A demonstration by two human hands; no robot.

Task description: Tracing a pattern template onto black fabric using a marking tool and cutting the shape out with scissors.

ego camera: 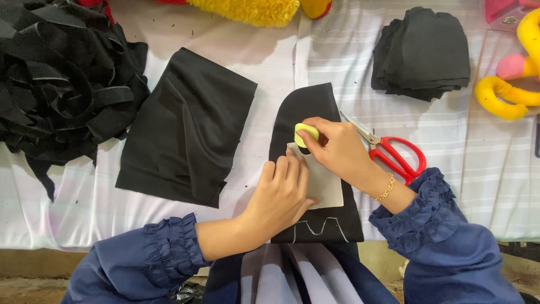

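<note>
White striped cloth covers the table, its near edge running along the bottom. At centre lies a black fabric piece with chalk lines near its lower edge, a white paper template on top. The left hand presses flat on the template, fingers extended and together, holding nothing. The right hand pinches a yellow-green chalk at the template's top edge. Red-handled scissors lie just beside it at three o'clock. Folded black cloth sits at nine o'clock, black scraps at ten, stacked cut pieces at one, bare cloth between.
</note>
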